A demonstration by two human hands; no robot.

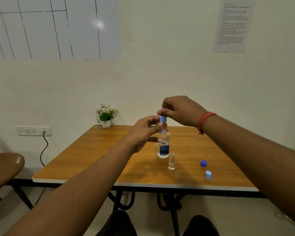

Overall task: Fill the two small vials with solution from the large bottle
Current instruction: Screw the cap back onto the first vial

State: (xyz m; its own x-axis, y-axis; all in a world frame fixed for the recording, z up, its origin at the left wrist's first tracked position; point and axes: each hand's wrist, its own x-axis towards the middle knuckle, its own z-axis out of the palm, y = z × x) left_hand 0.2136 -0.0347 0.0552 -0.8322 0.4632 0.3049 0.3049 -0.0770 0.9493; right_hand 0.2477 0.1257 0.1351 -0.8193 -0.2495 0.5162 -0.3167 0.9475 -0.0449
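My left hand holds a small clear vial up in the air above the table. My right hand pinches the light blue cap sitting on top of that vial. Behind and below the held vial stands the large clear bottle with a dark blue label, uncapped. A second small vial stands open on the table just right of the bottle. A dark blue cap and a light blue cap lie on the table to the right.
The wooden table has a white edge and black legs. A small potted plant stands at its far left corner. A brown chair is at the left, and a wall socket with a black cable.
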